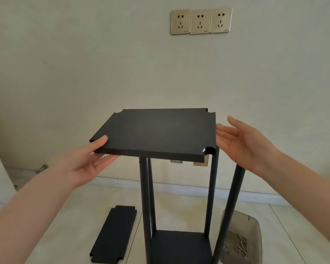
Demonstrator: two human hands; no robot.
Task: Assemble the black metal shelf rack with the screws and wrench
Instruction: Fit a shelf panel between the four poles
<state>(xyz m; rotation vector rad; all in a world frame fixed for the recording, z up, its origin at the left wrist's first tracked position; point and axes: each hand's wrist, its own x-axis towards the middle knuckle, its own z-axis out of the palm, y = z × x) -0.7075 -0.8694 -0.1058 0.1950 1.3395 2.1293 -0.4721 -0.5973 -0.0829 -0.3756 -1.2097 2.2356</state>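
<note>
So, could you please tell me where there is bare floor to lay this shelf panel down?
Bare floor lies left of the spare panel, and more lies right of the screw tray. Between them it is crowded: the rack's poles, bottom shelf and tray stand close, leaving only a narrow strip beside the spare panel.

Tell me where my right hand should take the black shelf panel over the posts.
Take the shelf panel on its right edge, between the two notched corners, coming from the right, thumb on top and fingers beneath. It lies nearly flat with a thin lip, the left hand grips its near left corner likewise, and the open right hand is beside that edge.
</note>
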